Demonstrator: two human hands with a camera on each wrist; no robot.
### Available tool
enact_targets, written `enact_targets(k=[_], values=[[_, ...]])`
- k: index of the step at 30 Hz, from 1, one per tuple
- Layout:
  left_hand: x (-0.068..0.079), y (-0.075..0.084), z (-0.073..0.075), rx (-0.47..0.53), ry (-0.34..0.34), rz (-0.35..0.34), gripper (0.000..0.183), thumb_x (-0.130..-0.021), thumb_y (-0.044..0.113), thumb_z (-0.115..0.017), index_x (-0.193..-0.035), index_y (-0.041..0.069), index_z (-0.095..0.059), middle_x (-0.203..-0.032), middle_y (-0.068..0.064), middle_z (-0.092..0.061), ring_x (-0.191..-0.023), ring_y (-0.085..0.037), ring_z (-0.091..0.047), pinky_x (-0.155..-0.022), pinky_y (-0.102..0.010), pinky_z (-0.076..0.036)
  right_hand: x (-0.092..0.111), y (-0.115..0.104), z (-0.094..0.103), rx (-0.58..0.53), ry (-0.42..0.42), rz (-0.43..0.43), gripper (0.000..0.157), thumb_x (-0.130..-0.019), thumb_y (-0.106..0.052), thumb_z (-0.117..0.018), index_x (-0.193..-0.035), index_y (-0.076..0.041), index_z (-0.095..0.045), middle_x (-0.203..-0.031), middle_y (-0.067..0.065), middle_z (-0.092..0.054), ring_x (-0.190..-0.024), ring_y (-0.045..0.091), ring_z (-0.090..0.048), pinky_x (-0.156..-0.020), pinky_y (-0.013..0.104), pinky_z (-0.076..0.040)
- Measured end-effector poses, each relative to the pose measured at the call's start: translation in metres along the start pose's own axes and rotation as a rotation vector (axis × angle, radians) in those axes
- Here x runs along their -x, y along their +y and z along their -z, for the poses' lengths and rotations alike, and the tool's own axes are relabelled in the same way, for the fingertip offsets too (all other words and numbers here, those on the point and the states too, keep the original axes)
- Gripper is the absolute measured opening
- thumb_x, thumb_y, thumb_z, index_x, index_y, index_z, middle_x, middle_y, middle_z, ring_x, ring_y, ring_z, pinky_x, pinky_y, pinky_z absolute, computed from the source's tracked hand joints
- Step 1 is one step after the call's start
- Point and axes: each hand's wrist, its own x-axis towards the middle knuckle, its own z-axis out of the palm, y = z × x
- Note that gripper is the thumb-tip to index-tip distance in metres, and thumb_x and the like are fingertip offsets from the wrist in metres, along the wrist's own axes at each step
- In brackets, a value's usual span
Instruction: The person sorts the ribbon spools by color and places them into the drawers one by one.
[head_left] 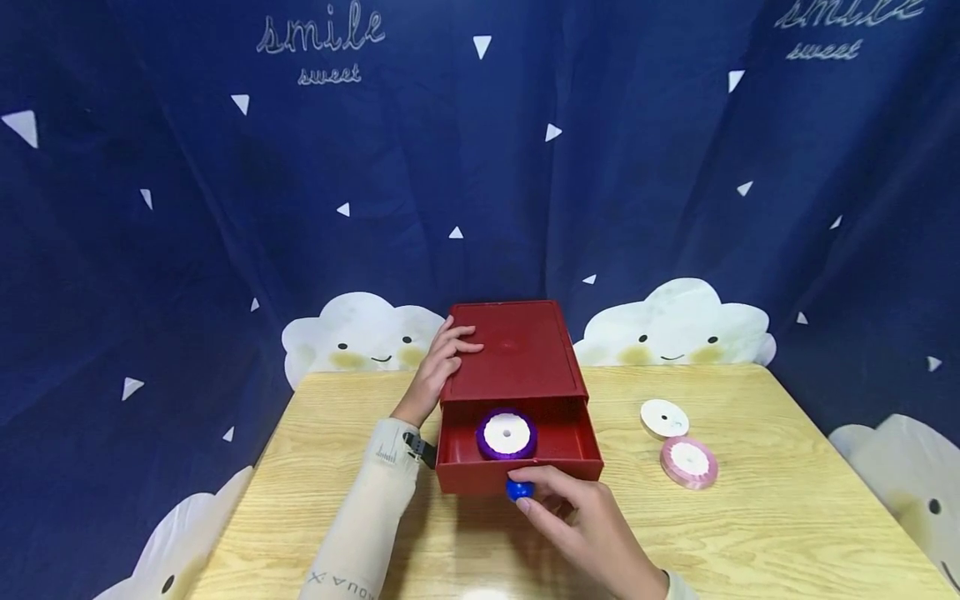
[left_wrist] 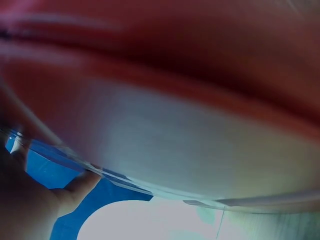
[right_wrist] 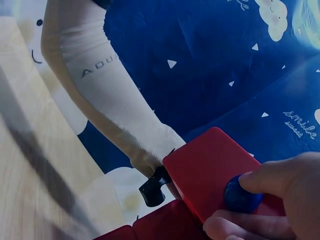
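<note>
A red box [head_left: 517,350] with a drawer [head_left: 480,479] pulled out toward the person stands on the table. Inside the drawer lies a spool of purple ribbon [head_left: 507,434] with a white face. My right hand [head_left: 592,521] pinches the round blue knob [head_left: 519,489] on the drawer front between thumb and index finger; the right wrist view shows the same blue knob [right_wrist: 242,195] up close. With its fingers spread, my left hand [head_left: 441,367] rests along the left edge of the box top. Much of the left wrist view is filled by the blurred red box side [left_wrist: 175,75].
Right of the box, a white spool [head_left: 664,418] and a spool of pink ribbon [head_left: 689,462] lie side by side on the wooden table [head_left: 787,500]. Behind the table hangs a dark blue curtain [head_left: 420,167] printed with clouds and triangles.
</note>
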Motion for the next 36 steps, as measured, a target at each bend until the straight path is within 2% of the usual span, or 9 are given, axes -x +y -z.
enact_targets(k=[7,12,25,36], values=[[0.000,0.001,0.000,0.006,0.004,0.021,0.037,-0.090,-0.003,-0.036,-0.118,-0.012,-0.060,-0.143,-0.028,-0.037,-0.145,-0.041,-0.004,-0.115,-0.057,-0.006,-0.004,0.006,-0.003,-0.023,0.026,-0.013,0.024,-0.089,-0.025,-0.070,-0.113,-0.028,-0.068,-0.083,-0.017,-0.064,-0.067,0.002,-0.060,-0.056,0.023,-0.052],[0.001,0.002,0.001,-0.005,-0.010,0.007,0.038,-0.091,-0.005,-0.035,-0.119,-0.011,-0.060,-0.143,-0.029,-0.037,-0.145,-0.043,-0.003,-0.114,-0.057,-0.005,-0.005,0.008,-0.003,-0.034,0.030,-0.006,0.024,-0.089,-0.024,-0.069,-0.113,-0.027,-0.068,-0.082,-0.015,-0.065,-0.067,0.002,-0.060,-0.057,0.023,-0.052],[0.000,0.000,0.000,-0.007,0.004,-0.024,0.037,-0.091,-0.007,-0.035,-0.118,-0.011,-0.061,-0.142,-0.031,-0.038,-0.144,-0.046,-0.003,-0.114,-0.058,-0.004,-0.009,0.011,-0.003,-0.034,0.029,-0.095,0.024,-0.089,-0.027,-0.069,-0.113,-0.033,-0.067,-0.090,-0.018,-0.068,-0.073,0.004,-0.063,-0.057,0.025,-0.052],[0.001,0.002,0.001,-0.013,0.006,-0.009,0.038,-0.091,-0.005,-0.034,-0.118,-0.011,-0.060,-0.142,-0.030,-0.038,-0.144,-0.044,-0.003,-0.115,-0.056,-0.004,-0.013,0.012,-0.004,-0.086,0.028,-0.091,0.024,-0.090,-0.026,-0.067,-0.114,-0.031,-0.068,-0.089,-0.008,-0.071,-0.071,0.006,-0.064,-0.058,0.025,-0.053]])
